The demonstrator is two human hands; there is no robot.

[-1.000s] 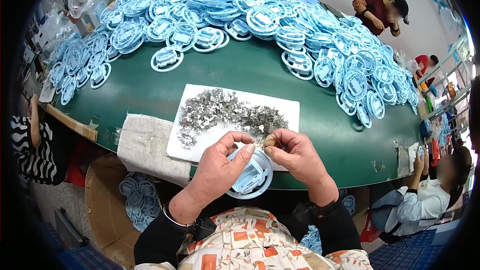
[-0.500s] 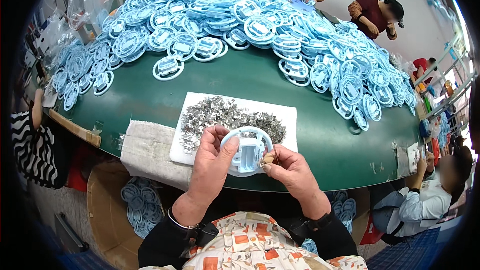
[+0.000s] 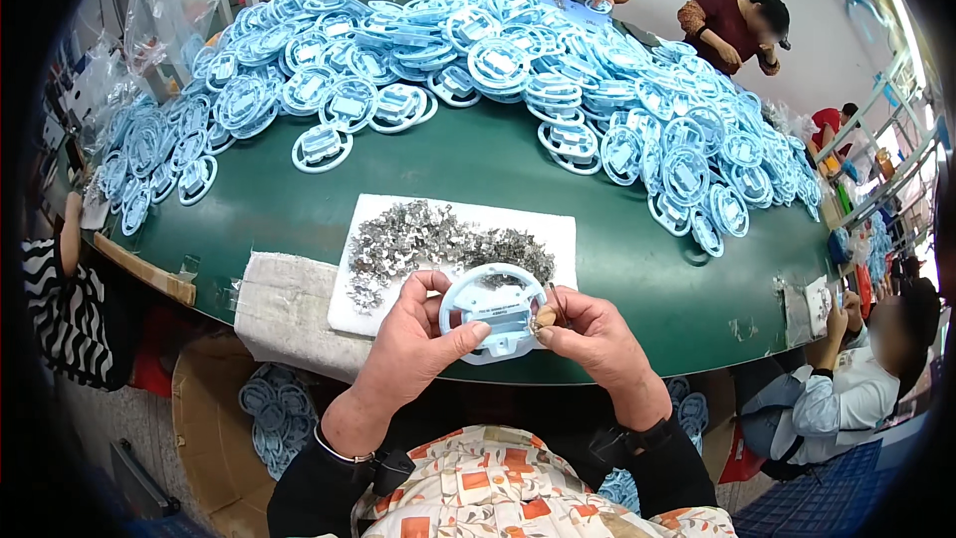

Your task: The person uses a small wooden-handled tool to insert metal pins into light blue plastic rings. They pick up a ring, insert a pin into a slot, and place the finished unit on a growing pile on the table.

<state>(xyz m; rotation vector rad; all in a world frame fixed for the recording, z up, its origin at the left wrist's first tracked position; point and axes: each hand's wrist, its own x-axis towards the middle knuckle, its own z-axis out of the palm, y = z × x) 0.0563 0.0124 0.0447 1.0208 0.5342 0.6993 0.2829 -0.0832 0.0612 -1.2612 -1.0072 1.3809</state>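
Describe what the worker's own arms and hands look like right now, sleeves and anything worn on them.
Both hands are bare, no gloves. The left hand comes out of a black sleeve with a thin bracelet at the wrist. The right hand has a matching black sleeve and a dark band around its wrist. A floral apron in orange and cream lies between the forearms.

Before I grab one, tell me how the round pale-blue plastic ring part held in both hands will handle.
The round pale-blue plastic ring part likely stays stiff: held by its edges between the left hand and the right hand, it shows no sag. It is probably light, being mostly open frame. It should lie flat rather than roll, as the same parts do heaped on the green table.
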